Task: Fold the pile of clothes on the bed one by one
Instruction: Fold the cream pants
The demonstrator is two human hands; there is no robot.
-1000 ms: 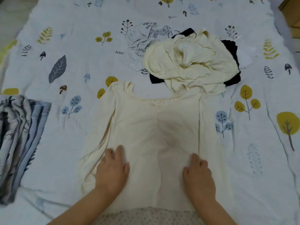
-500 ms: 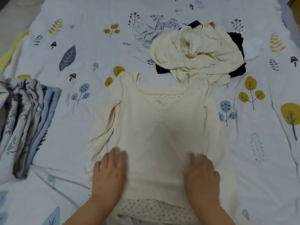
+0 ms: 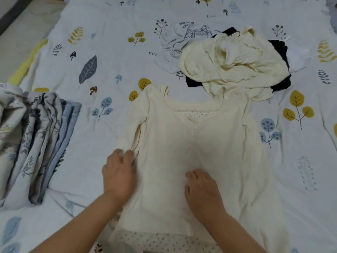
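Observation:
A cream long-sleeved top (image 3: 193, 147) lies spread flat on the bed, neckline away from me, with a dotted lining showing at the neck and hem. My left hand (image 3: 118, 174) rests palm down on its left side, over the folded-in left sleeve. My right hand (image 3: 202, 190) lies flat on the middle of the body, fingers slightly bent and holding nothing. Beyond the neckline sits the pile of unfolded clothes (image 3: 231, 59): a crumpled cream garment on top, a dark one and a pale grey printed one under it.
The bed sheet (image 3: 102, 52) is white with leaf and mushroom prints. A folded blue and grey floral quilt (image 3: 34, 141) lies at the left edge. The floor (image 3: 21, 26) shows at the top left.
Both hands slid left across the top: the left hand moved out to the left sleeve, the right hand from the right side to the middle. The view shifted slightly.

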